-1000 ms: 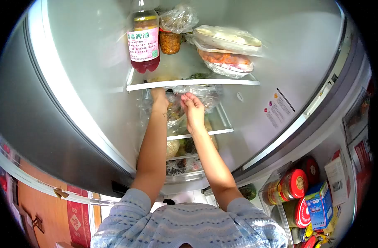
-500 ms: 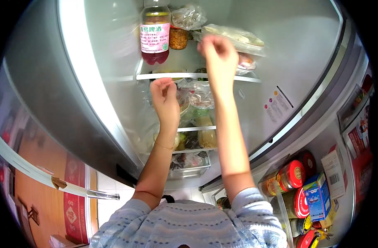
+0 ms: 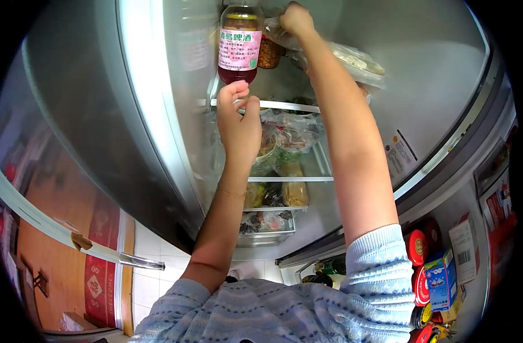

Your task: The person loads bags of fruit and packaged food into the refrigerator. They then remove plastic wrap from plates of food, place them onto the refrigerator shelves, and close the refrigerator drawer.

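Note:
My right hand [image 3: 297, 19] reaches to the back of the top fridge shelf, its fingers closed at a clear plastic bag [image 3: 277, 33]; the fingertips are partly hidden. Beside the bag stands a jar [image 3: 270, 53] with chunky orange-brown contents. My left hand [image 3: 238, 119] is raised at the shelf's front edge, fingers loosely curled, thumb apart, nothing in it. Just above its fingertips stands a bottle [image 3: 239, 50] of dark red liquid with a pink and white label. A bagged pale food tray [image 3: 357, 62] lies to the right, partly behind my right forearm.
Lower shelves hold bagged food [image 3: 295, 134] and a wrapped tan item [image 3: 294, 191]. A white shelf edge [image 3: 273, 105] crosses below the bottle. The open door at right carries red-lidded jars [image 3: 417, 247] and a blue box [image 3: 442, 280]. A grey door [image 3: 95, 114] stands left.
My right hand has moved up and deeper into the shelf, from near the pale food tray to the plastic bag. My left hand has shifted slightly right and its fingers have loosened. The view has shifted.

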The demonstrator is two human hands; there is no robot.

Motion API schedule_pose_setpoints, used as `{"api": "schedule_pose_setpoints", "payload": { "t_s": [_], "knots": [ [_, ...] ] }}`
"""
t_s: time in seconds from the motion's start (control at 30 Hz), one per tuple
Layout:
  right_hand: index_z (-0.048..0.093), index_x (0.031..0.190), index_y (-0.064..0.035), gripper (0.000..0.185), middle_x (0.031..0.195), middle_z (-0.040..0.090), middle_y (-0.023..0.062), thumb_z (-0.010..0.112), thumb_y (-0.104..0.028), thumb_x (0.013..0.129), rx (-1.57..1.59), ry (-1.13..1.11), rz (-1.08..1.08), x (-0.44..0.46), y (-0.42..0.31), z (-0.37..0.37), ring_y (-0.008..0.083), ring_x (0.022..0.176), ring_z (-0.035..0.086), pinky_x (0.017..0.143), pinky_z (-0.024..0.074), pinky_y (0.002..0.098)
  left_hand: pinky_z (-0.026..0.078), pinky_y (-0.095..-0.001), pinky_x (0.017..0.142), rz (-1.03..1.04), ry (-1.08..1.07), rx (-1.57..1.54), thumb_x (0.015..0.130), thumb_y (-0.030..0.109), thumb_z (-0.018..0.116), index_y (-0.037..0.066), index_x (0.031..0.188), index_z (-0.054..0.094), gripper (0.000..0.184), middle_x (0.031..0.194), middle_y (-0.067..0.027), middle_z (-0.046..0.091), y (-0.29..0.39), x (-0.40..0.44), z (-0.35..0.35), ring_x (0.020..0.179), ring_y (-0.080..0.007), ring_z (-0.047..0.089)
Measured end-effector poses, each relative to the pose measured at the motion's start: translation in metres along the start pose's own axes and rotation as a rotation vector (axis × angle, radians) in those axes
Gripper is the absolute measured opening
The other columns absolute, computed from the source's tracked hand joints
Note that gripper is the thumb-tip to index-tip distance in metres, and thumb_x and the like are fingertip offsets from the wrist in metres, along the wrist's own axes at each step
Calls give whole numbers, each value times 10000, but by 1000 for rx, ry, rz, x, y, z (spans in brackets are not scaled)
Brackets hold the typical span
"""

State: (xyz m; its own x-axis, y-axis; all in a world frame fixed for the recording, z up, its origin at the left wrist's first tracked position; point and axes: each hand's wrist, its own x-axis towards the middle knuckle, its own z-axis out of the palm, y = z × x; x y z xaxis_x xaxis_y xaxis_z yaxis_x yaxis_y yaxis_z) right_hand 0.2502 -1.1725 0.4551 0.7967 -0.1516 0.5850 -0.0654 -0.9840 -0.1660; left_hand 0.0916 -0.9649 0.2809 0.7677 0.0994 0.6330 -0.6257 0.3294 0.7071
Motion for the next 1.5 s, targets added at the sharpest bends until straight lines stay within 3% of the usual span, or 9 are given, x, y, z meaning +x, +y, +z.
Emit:
{"api": "schedule_pose_setpoints", "payload": {
  "t_s": [0.17, 0.47, 0.53, 0.6, 0.67, 1.03, 1.17, 1.3, 1.5],
  "knots": [
    [524, 1001, 53, 278, 864, 577, 297, 453, -34, 746, 259, 721, 91, -54, -36, -37, 414, 850, 576, 716, 473, 454, 403, -329, 911, 64, -60, 12, 785, 39, 512, -25, 1120, 464, 345, 1224, -139, 462, -12, 15, 11, 1090, -226, 487],
    [512, 882, 31, 181, 770, 548, 270, 454, -136, 845, 410, 1165, -104, -130, -41, -98, 434, 758, 528, 685, 428, 423, 387, -327, 936, -18, -140, -109, 828, 115, 531, -29, 1161, 461, 370, 1267, -153, 430, -3, 8, 11, 1098, -226, 489],
    [539, 899, -7, 174, 858, 601, 188, 506, -167, 840, 621, 1014, -181, -168, -38, -97, 317, 784, 576, 714, 428, 393, 406, -335, 914, -112, -240, -245, 874, 233, 526, -3, 1232, 404, 446, 1241, -160, 443, 11, 0, 9, 1072, -215, 502],
    [549, 936, 8, 205, 784, 583, 45, 606, -140, 806, 983, 818, 36, -209, -38, -80, 106, 687, 538, 622, 440, 241, 414, -346, 900, -228, -287, -366, 883, 288, 512, 17, 1272, 353, 500, 1227, -160, 450, 24, -13, 5, 1061, -210, 504],
    [506, 922, 8, 173, 733, 531, 3, 564, -133, 841, 1200, 682, 42, -248, -46, -64, 64, 650, 460, 566, 374, 213, 437, -381, 862, -371, -388, -509, 896, 391, 477, 61, 1354, 207, 626, 1197, -153, 459, 42, -28, -2, 1043, -219, 504],
    [499, 954, -16, 238, 801, 536, 12, 542, -240, 888, 1514, 615, 513, -400, -48, 34, 67, 714, 484, 643, 422, 225, 418, -415, 897, -781, -422, -586, 847, 167, 574, 38, 1331, 194, 628, 1224, -130, 416, 11, -130, -41, 1118, -215, 450],
    [518, 985, -5, 263, 859, 571, 27, 531, -251, 893, 1612, 483, 753, -464, -47, 64, 86, 752, 519, 707, 432, 244, 377, -409, 943, -833, -611, -693, 897, 201, 489, 74, 1320, 251, 502, 1278, -67, 380, -20, -174, -66, 1173, -195, 408],
    [476, 1082, -23, 324, 961, 554, 53, 559, -258, 874, 1576, 456, 926, -538, -52, 109, 125, 884, 528, 751, 451, 268, 350, -420, 970, -1376, -476, -1023, 927, 414, 376, 108, 1329, 253, 521, 1337, -71, 341, -60, -217, -95, 1211, -206, 376],
    [234, 1314, -53, 613, 1150, 430, 143, 604, -174, 841, 1601, 537, 1264, -609, -82, 164, 207, 1002, 497, 826, 454, 318, 366, -434, 955, -1430, -491, -720, 909, 447, 397, 134, 1337, 224, 558, 1327, -81, 343, -85, -268, -144, 1196, -232, 396]
  ]
}}
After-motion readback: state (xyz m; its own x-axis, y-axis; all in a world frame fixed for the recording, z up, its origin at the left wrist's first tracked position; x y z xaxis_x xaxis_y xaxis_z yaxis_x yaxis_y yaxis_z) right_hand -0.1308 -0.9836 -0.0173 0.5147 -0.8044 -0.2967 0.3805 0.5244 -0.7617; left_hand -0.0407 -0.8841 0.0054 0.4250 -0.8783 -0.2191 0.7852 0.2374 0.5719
